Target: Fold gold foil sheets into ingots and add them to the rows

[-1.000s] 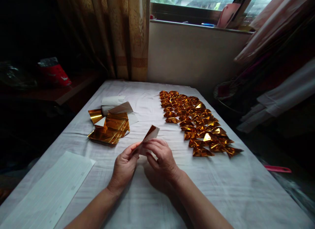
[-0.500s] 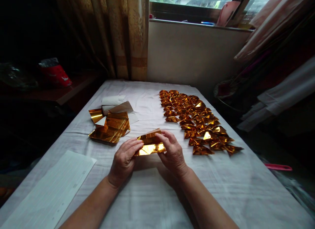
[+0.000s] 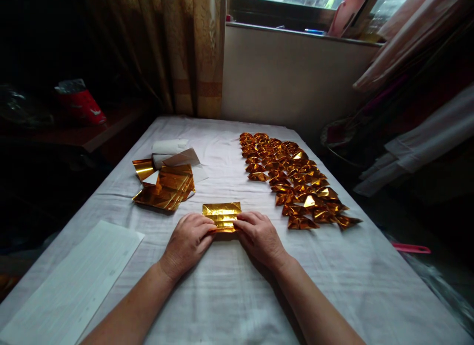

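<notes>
Between my hands a creased sheet of gold foil paper [image 3: 222, 209] lies on the white-covered table, with folds running across it. My left hand [image 3: 190, 241] grips its near left corner, fingers closed on the edge. At the near right corner, my right hand [image 3: 260, 236] pinches the same sheet. The thumbs are partly hidden. Left of the sheet is a loose stack of flat gold foil papers [image 3: 170, 187]. To the right, many folded gold foil pieces [image 3: 296, 187] stand in rows.
A lined white paper sheet [image 3: 81, 280] lies at the left of the white cloth [image 3: 237, 305]. White and grey papers [image 3: 170, 147] lie behind the foil stack. A red container [image 3: 81, 105] sits on a side shelf. Clothes [image 3: 425, 137] hang at right, above a pink handle [image 3: 411, 248].
The gold foil paper was held tilted and partly folded up; now it lies flatter on the table. Both hands have lowered around its near corners.
</notes>
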`<move>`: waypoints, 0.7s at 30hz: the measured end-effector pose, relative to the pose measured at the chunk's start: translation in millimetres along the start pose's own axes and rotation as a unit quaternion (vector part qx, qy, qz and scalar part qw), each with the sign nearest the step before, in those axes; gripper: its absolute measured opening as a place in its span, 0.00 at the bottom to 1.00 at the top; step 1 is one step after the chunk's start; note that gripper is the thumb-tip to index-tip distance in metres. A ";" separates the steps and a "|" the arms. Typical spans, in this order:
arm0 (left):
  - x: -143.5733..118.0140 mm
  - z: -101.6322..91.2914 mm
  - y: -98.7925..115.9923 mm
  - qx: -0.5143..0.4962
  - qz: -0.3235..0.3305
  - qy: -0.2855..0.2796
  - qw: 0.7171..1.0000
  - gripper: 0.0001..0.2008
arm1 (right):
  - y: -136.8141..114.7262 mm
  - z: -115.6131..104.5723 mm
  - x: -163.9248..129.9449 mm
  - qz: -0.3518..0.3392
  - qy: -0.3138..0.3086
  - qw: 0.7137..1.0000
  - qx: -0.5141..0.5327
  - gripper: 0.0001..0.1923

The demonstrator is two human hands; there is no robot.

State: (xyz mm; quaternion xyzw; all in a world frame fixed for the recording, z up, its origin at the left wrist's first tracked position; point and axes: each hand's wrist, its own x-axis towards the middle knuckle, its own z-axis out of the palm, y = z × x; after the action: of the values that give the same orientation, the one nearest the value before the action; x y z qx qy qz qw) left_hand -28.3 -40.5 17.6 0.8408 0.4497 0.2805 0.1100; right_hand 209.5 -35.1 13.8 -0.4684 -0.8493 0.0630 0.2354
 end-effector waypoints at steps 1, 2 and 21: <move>0.5 -0.9 0.8 0.007 -0.012 0.004 1.000 0.06 | 1.1 0.2 0.6 0.006 0.003 1.000 0.010 0.10; 0.9 -1.5 1.3 0.013 -0.024 0.007 1.000 0.06 | 2.5 0.4 1.2 0.015 0.005 1.000 0.021 0.09; 10.6 9.1 -1.2 0.114 -0.137 0.040 0.983 0.06 | -8.1 16.3 5.8 0.172 0.073 0.982 0.023 0.12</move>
State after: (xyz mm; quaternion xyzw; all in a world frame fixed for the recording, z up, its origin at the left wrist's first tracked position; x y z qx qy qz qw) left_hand -19.3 -30.5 13.6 0.7666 0.5935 0.2431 0.0326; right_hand 193.2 -32.9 4.0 -0.6053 -0.7349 0.0882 0.2928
